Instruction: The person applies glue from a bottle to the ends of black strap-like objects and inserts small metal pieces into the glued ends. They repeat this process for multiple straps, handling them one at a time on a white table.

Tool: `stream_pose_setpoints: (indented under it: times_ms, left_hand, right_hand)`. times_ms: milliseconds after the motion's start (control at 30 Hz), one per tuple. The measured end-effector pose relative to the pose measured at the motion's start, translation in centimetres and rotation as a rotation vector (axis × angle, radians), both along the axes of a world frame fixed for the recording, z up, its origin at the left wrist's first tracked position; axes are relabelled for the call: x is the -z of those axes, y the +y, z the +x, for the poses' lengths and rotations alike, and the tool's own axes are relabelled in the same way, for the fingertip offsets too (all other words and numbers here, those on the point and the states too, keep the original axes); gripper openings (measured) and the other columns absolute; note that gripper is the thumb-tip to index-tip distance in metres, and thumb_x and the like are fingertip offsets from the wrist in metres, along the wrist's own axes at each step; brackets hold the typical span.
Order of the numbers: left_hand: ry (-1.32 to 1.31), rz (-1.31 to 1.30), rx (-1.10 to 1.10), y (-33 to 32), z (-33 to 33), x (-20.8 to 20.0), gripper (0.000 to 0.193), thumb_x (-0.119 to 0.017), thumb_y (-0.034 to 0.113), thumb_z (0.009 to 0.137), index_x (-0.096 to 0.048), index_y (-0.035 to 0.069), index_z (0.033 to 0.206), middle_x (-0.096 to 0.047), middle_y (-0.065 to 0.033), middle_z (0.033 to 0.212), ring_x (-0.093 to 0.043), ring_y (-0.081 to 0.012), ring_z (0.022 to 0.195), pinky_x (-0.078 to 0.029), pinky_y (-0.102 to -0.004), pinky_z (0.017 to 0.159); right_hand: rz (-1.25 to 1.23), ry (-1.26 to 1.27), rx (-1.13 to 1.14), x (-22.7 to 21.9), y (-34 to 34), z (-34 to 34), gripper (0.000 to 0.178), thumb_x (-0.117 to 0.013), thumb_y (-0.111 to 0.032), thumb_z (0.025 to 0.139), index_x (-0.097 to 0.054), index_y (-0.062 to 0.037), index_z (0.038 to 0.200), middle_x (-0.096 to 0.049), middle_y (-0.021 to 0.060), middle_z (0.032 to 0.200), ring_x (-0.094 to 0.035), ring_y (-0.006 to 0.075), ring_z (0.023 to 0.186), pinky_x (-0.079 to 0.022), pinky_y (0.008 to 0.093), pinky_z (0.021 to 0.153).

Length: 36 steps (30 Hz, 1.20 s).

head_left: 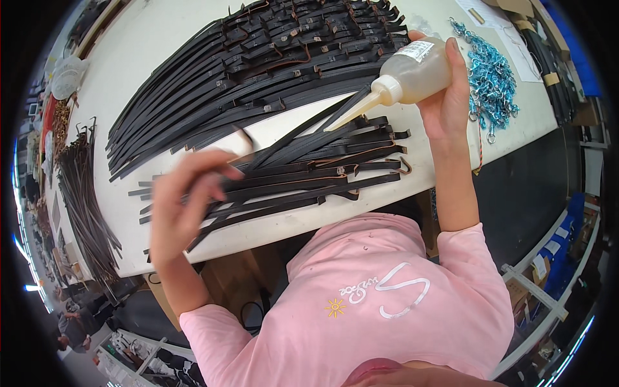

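On the table (161,39), a big heap of straps (258,58) fills the upper centre of the frame, with a smaller bunch of straps (309,174) below it near the table's front edge. Chains (493,80) lie upper right, and another strap bundle (84,200) lies at the left

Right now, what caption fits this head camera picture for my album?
Right hand tips a clear plastic squeeze bottle over black leather straps on a white table; left hand holds one strap.

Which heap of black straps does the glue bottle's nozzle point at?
The smaller near heap by the table's front edge; the squeeze bottle in the right hand aims there.
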<state>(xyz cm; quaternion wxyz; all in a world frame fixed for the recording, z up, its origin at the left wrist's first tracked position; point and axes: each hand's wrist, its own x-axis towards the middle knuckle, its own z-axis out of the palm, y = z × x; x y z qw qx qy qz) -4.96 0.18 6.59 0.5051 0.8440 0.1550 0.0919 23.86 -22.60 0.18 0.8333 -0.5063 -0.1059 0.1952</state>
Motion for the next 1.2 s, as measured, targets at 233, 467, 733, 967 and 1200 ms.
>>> stream_pose_setpoints:
  times_ms: [233, 467, 733, 967, 1200]
  left_hand:
    - [-0.074, 0.695, -0.163, -0.8, 2.4, -0.9, 0.038, -0.068, 0.002, 0.090, -0.071, 0.011, 0.127, -0.058, -0.0081, 0.082, -0.054, -0.0184, 0.067, -0.043, -0.0306, 0.061]
    - [-0.131, 0.660, -0.004, -4.0, 2.5, 4.8, 0.030, -0.077, 0.012, 0.085, -0.075, 0.009, 0.115, -0.054, -0.0051, 0.080, -0.052, -0.0248, 0.065, -0.045, -0.0373, 0.061]
    - [-0.163, 0.429, -0.050, -10.0, -0.2, 8.7, 0.023, -0.083, 0.008, 0.076, -0.068, 0.008, 0.093, -0.059, -0.0028, 0.079, -0.061, -0.0179, 0.061, -0.047, -0.0309, 0.053]
    - [-0.147, 0.273, -0.105, -11.3, 0.1, 9.2, 0.014, -0.078, 0.004, 0.082, -0.068, 0.005, 0.091, -0.061, -0.0038, 0.082, -0.064, -0.0185, 0.063, -0.051, -0.0314, 0.055]
    - [-0.241, 0.256, -0.124, -11.6, 0.4, 10.1, 0.013, -0.075, -0.002, 0.077, -0.069, 0.005, 0.085, -0.062, -0.0040, 0.083, -0.063, -0.0206, 0.070, -0.050, -0.0324, 0.058]
  right_hand:
    - [0.027, 0.054, -0.016, 0.6, 0.0, 0.7, 0.054, -0.057, -0.051, 0.099, -0.060, -0.0058, 0.127, -0.068, 0.0089, 0.123, -0.066, 0.0136, 0.109, -0.054, 0.0300, 0.093]
    - [0.026, 0.060, -0.048, 0.7, 0.3, 0.5, 0.053, -0.058, -0.050, 0.099, -0.061, -0.0054, 0.127, -0.069, 0.0085, 0.122, -0.068, 0.0139, 0.106, -0.056, 0.0300, 0.089]
    - [0.011, 0.046, -0.062, 0.8, 0.3, 0.5, 0.060, -0.058, -0.050, 0.099, -0.056, 0.0006, 0.132, -0.066, 0.0118, 0.124, -0.066, 0.0207, 0.110, -0.055, 0.0386, 0.096]
    - [0.008, 0.058, -0.077, 0.8, -0.8, 0.2, 0.063, -0.058, -0.050, 0.099, -0.054, 0.0031, 0.133, -0.065, 0.0147, 0.120, -0.065, 0.0234, 0.110, -0.055, 0.0403, 0.096]
    - [-0.014, 0.052, -0.008, 0.5, -2.2, -0.2, 0.064, -0.058, -0.048, 0.100, -0.053, 0.0052, 0.135, -0.064, 0.0178, 0.118, -0.065, 0.0256, 0.110, -0.055, 0.0418, 0.095]
